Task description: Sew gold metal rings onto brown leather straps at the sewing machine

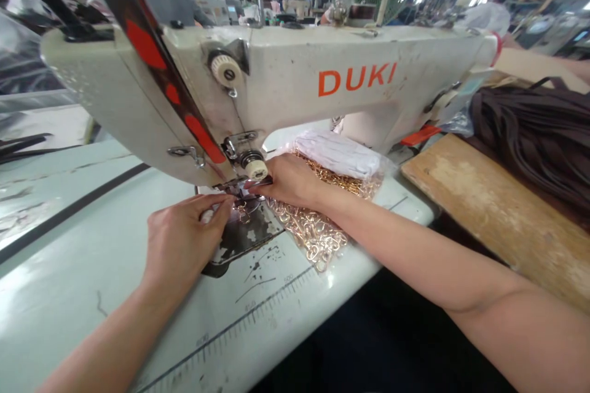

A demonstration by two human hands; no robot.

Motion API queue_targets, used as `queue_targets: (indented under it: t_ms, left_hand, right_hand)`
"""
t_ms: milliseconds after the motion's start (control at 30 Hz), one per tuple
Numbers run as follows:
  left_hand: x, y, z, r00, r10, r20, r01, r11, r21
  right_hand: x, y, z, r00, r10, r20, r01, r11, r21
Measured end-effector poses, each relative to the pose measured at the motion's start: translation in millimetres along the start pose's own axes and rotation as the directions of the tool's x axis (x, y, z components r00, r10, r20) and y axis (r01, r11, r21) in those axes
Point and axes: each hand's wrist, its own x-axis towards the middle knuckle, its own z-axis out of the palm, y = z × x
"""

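My left hand [187, 227] rests on the bed of a white sewing machine [286, 73], thumb and index finger pinched together right beside the needle area. What they pinch is too small to make out. A small gold-coloured snap hook [244, 214] lies on the dark metal throat plate [253, 230], just right of those fingertips. My right hand [292, 181] reaches to the presser foot from the right, fingers closed. A dark piece shows at its fingertips, but I cannot tell what it is. Under the right wrist is a clear plastic bag [322, 239] full of gold-coloured hooks.
A dark strap [69, 209] runs over the table on the left. Dark brown straps [530, 141] are heaped at the right, by a worn wooden board [498, 196]. A printed ruler [249, 313] follows the table's front edge. A person [170, 0] is behind the machine.
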Motion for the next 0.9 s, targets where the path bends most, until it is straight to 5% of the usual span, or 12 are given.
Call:
queue_targets:
  t_ms: [900]
  left_hand:
    - [-0.5,3.5,1.4,0.992,-0.122,-0.008,0.123,0.987,0.108]
  right_hand:
    - [6.6,13.1,0.2,0.98,-0.149,0.133,0.114,0.964,0.239]
